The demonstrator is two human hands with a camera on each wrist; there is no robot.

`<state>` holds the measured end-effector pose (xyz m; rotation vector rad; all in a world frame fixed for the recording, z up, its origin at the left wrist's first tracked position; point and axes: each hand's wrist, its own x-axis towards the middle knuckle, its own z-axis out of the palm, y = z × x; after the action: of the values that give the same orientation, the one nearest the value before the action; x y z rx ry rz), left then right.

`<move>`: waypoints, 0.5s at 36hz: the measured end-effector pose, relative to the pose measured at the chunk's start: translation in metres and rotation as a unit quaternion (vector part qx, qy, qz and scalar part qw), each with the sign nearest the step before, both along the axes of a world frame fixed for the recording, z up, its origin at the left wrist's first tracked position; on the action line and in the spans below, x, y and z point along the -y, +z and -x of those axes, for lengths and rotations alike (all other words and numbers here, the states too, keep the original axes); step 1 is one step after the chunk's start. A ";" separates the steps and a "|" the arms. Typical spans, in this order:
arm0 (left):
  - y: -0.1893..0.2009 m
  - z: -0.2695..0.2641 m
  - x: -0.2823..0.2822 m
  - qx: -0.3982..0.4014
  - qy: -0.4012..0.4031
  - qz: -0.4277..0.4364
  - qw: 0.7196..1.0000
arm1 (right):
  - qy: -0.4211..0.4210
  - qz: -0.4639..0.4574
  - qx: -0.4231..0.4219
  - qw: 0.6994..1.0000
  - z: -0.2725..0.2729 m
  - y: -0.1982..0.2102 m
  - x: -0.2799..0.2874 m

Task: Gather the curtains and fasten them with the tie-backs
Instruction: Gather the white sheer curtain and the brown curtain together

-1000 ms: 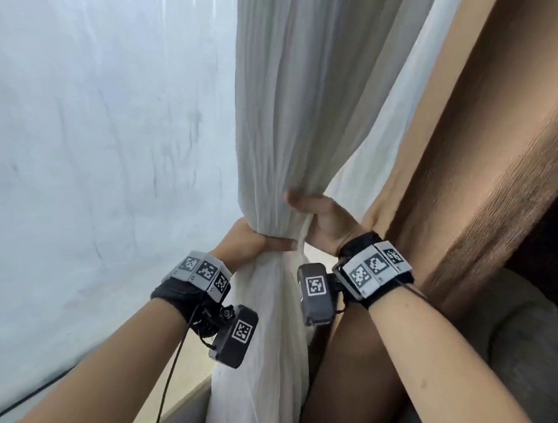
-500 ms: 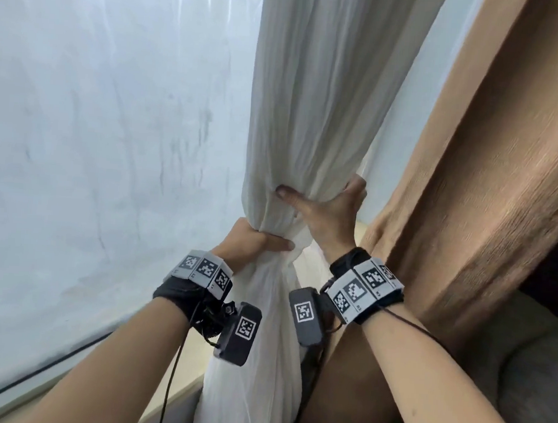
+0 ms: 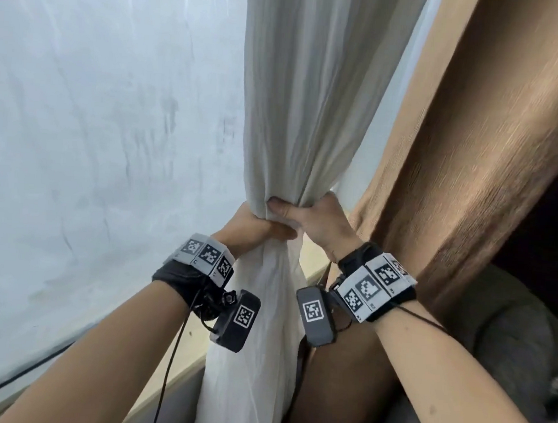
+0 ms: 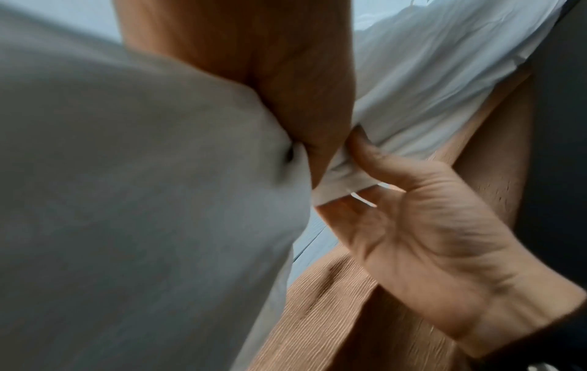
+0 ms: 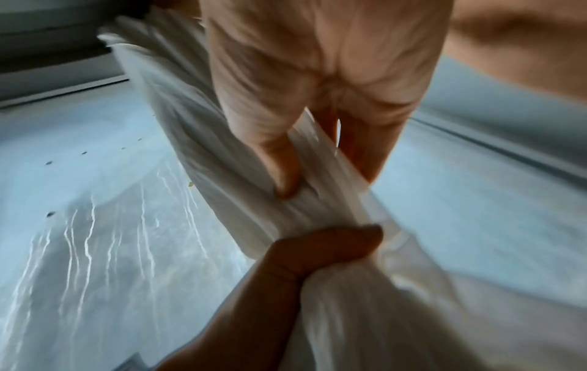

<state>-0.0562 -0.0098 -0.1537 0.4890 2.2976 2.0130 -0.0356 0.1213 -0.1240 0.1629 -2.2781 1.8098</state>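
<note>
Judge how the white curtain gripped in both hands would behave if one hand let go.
The white curtain is probably floppy: it bunches into folds where the left hand and right hand grip it. It seems light and thin. Released, it would likely spread.

pale window sill, white curtain draped over

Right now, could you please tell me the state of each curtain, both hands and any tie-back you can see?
white curtain: gathered into a tight bunch at the hands, hanging loose below, not tied
brown curtain: hanging to the right, held by neither hand
left hand: fist wrapped round the white bunch
right hand: gripping the white bunch just above the left
tie-back: none clearly visible
</note>
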 end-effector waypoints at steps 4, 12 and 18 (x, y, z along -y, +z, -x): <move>-0.004 0.005 -0.003 0.034 0.087 -0.001 0.996 | -0.202 -0.023 -0.151 0.967 -0.010 0.008 -0.022; 0.000 -0.009 -0.005 0.064 0.048 0.002 0.997 | -0.544 -0.171 -0.198 0.797 -0.003 0.010 -0.055; -0.001 -0.010 -0.005 0.061 0.026 0.006 0.998 | -0.610 -0.226 -0.091 0.754 0.021 0.005 -0.077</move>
<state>-0.0465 -0.0047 -0.1550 0.2995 2.2716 1.9894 -0.0562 0.1986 -0.1189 -0.8396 -1.7958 0.5158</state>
